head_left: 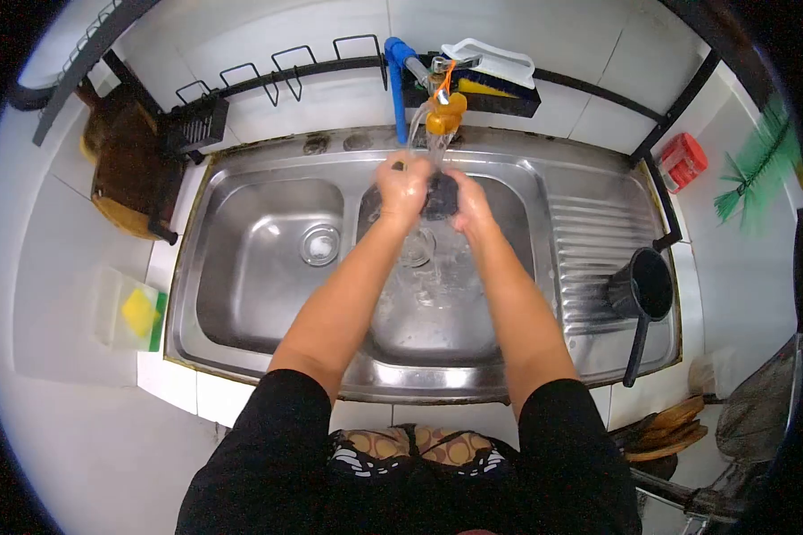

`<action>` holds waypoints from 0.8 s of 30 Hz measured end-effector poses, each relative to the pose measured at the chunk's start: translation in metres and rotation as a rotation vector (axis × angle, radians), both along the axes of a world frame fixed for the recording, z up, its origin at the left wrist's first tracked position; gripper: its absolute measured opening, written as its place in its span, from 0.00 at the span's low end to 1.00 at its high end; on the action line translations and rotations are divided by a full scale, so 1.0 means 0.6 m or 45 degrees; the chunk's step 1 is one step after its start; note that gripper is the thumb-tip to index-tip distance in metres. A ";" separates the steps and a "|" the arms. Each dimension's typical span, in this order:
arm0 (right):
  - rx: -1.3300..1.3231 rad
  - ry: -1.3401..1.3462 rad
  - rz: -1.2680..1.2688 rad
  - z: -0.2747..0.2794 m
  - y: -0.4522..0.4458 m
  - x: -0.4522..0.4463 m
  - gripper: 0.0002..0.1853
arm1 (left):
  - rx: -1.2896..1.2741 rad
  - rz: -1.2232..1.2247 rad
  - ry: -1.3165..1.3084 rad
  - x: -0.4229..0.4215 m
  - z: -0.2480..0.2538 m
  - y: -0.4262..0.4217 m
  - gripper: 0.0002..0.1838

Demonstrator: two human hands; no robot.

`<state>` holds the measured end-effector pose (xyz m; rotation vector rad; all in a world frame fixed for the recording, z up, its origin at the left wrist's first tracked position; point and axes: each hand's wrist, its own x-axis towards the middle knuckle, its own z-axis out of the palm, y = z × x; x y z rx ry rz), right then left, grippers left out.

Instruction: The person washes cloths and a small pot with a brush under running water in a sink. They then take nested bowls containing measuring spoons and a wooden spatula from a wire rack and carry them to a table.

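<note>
Running water falls from the faucet (444,116), which has an orange-yellow fitting, into the right sink basin (437,330). Under the stream are both my hands, slightly blurred. My left hand (403,189) is closed, its fingers curled; a small yellowish bit shows at its top, and I cannot make out what it grips. My right hand (470,203) holds the side of a dark object (440,196) between the hands, whose kind is unclear behind the water and fingers. Below them, the basin drain (416,248) is partly covered by water.
The left basin (259,259) lies beside my left arm. A black dipper (644,287) rests on the ribbed drainboard (589,241). Above, a rack rail (339,64) holds a brush with a white handle (491,64). A clear box with a yellow sponge (139,312) stands left.
</note>
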<state>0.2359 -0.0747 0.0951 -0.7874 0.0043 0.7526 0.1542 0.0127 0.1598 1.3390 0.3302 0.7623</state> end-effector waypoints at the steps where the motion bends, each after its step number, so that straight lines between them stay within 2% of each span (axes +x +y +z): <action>1: 0.024 0.010 0.074 0.003 0.003 -0.005 0.11 | 0.273 -0.013 0.076 0.002 -0.004 0.005 0.07; 4: 0.069 -0.007 0.272 0.001 0.008 -0.019 0.13 | 0.934 -0.003 0.090 -0.018 0.010 -0.012 0.05; 6: 0.033 0.010 0.425 0.001 -0.003 -0.023 0.14 | 1.144 -0.197 0.059 -0.036 0.020 -0.024 0.07; 7: 0.210 -0.088 0.509 -0.120 0.043 0.034 0.15 | 1.315 -0.262 -0.018 -0.038 0.017 -0.025 0.07; 8: 0.062 -0.126 0.469 -0.124 0.044 0.036 0.15 | 1.489 -0.332 -0.095 -0.041 0.015 -0.024 0.08; 9: -0.081 -0.159 0.424 -0.122 0.044 0.032 0.15 | 1.497 -0.425 -0.005 -0.046 0.013 -0.021 0.09; 12: -0.501 -0.279 0.287 -0.100 0.047 0.032 0.16 | 0.906 -0.350 0.255 -0.027 -0.042 0.015 0.09; 13: -0.642 -0.319 0.237 -0.088 0.044 0.031 0.16 | 0.568 -0.190 0.339 -0.018 -0.058 0.029 0.11; 14: -0.508 -0.193 0.311 -0.040 0.028 0.014 0.17 | 0.229 -0.033 0.418 -0.009 -0.072 0.044 0.13; 15: -0.374 -0.067 0.385 0.036 0.000 -0.017 0.18 | -0.610 -0.129 0.263 -0.001 -0.085 0.059 0.27; 16: -0.242 0.059 0.460 0.075 -0.015 -0.034 0.19 | -0.821 -0.128 0.288 -0.011 -0.080 0.067 0.30; 17: -0.212 0.024 0.496 0.055 -0.011 -0.017 0.25 | -1.031 -0.125 0.308 -0.026 -0.067 0.073 0.33; 18: -0.356 -0.198 0.465 0.066 -0.008 -0.023 0.25 | -1.237 -0.124 0.327 -0.035 -0.060 0.073 0.36; 19: -0.497 -0.420 0.426 0.080 -0.002 -0.031 0.26 | -1.189 -0.074 0.482 -0.041 -0.063 0.067 0.37; 20: -0.636 -0.642 0.381 0.089 0.001 -0.036 0.26 | -1.225 -0.148 0.471 -0.039 -0.098 0.072 0.38; 21: -0.786 -1.007 0.376 0.058 0.018 -0.011 0.21 | -1.261 -0.225 0.460 -0.033 -0.157 0.084 0.38; 22: -0.816 -1.114 0.400 0.073 0.014 -0.019 0.21 | -1.296 -0.304 0.446 -0.030 -0.189 0.088 0.39; 24: -0.878 -1.334 0.453 0.123 0.006 -0.044 0.19 | -1.442 -0.252 0.493 -0.040 -0.177 0.062 0.38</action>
